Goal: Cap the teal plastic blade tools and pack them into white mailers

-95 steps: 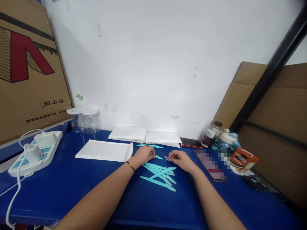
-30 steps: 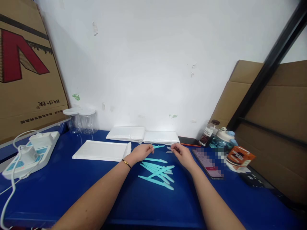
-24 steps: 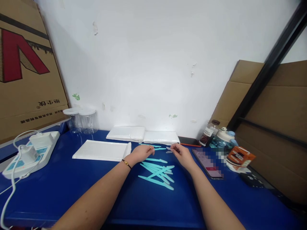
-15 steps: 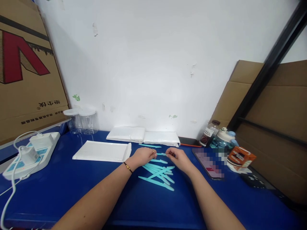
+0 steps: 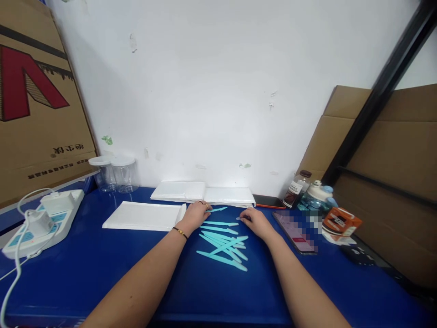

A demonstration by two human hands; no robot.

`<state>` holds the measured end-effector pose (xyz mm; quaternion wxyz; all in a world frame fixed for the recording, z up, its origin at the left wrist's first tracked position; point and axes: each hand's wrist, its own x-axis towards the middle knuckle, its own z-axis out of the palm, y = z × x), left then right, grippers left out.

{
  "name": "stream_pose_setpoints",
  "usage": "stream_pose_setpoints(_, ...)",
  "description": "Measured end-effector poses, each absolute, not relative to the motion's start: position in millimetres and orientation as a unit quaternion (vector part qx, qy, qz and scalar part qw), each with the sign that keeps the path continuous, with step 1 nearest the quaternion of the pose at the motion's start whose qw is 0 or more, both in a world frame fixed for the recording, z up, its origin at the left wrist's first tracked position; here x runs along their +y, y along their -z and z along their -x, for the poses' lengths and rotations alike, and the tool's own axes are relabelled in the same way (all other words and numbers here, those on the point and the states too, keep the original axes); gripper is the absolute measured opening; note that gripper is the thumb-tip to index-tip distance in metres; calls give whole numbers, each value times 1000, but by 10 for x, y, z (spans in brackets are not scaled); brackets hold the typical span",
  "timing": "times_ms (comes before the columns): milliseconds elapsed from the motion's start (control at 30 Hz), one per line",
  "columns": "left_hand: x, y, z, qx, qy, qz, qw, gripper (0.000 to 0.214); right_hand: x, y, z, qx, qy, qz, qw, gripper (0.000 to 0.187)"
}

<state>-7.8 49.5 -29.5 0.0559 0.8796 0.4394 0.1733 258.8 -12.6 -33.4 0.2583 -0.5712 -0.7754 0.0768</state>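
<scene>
left hand [image 5: 195, 215] grips teal stick [image 5: 216, 209] (table's far edge)

Jars [image 5: 114, 174]; phone [image 5: 296, 225]; power strip [image 5: 41, 223]

The blue table [image 5: 102, 273] carries turquoise sticks [image 5: 223, 241], white packets [image 5: 143, 215], two clear jars [image 5: 116, 174], a power strip [image 5: 41, 221] and a phone [image 5: 295, 232].

Loose pile of teal plastic sticks [image 5: 223, 245] on blue table [image 5: 85, 269]
</scene>
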Motion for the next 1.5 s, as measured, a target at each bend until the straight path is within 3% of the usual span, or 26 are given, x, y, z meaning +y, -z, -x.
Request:
stream_pose_setpoints(267,527,318,24,399,-188,-891,106,21,-91,380,-2479,-791,-73,543,272,17)
stream_pose_setpoints(867,456,286,-22,370,-179,-906,99,21,-118,343,-2419,-793,-71,547,260,19)
stream_pose_setpoints(1200,323,199,-63,374,-149,-907,126,32,-173,321,-2301,-802,-112,528,257,25)
stream_pose_setpoints(1267,226,147,-61,370,-110,-910,150,59,-248,283,-2269,-791,-140,538,255,41)
stream_pose_setpoints(1367,52,101,-77,341,-17,-923,178,103,-412,236,-2173,-800,-217,534,167,90)
stream_pose_setpoints(1433,-74,95,-89,333,5,-929,164,116,-550,226,-2089,-811,-243,524,95,105)
stream_pose_setpoints(1500,-221,101,-84,334,-3,-933,137,111,-717,239,-2004,-823,-228,516,71,103)
